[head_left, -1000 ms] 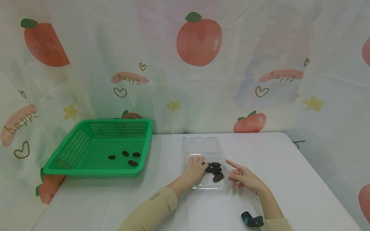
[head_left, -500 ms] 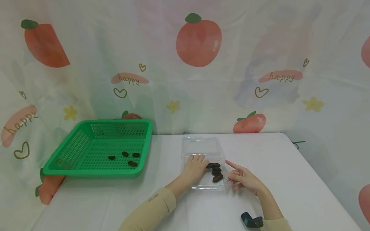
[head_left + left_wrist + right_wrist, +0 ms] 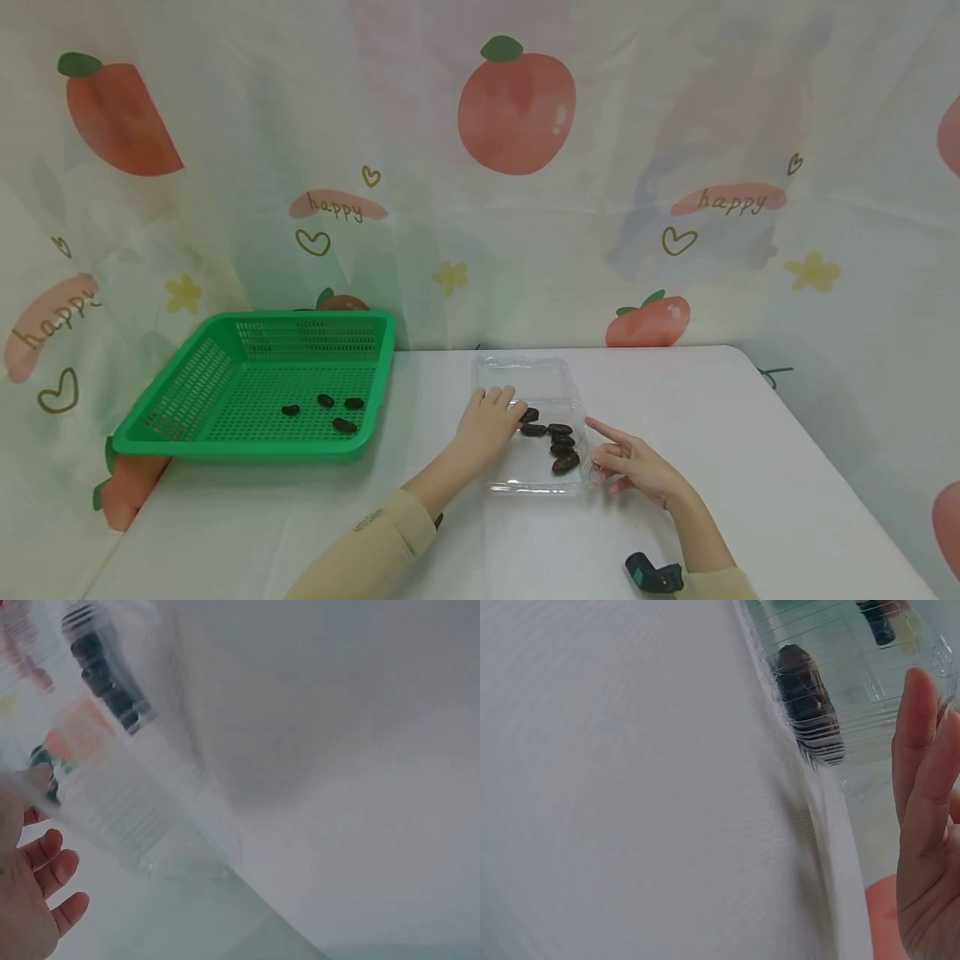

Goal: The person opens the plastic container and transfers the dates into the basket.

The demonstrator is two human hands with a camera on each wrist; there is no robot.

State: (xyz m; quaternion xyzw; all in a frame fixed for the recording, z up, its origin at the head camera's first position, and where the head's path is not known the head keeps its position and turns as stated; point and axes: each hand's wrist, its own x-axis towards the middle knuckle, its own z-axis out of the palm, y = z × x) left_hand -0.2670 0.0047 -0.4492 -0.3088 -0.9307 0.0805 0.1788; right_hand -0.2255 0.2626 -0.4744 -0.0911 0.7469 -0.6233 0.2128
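A clear plastic clamshell box lies with its lid folded back. My left hand is over its left part, holding a dark brown date at thumb and fingertips. That date partly hides behind the thumb in the left wrist view. Several more dates form a column along the box's right side, with a single date to their left. My right hand grips the box's right edge, index finger stretched along it. Through the wall, the right wrist view shows a date.
Left on the table stands a green perforated basket with several dates inside, such as one date. A black device is at the right wrist. A printed cloth hangs behind the table.
My left hand has drawn back to the left and slightly away, uncovering the single date beside the column and the date at its fingertips. The right hand has stayed put.
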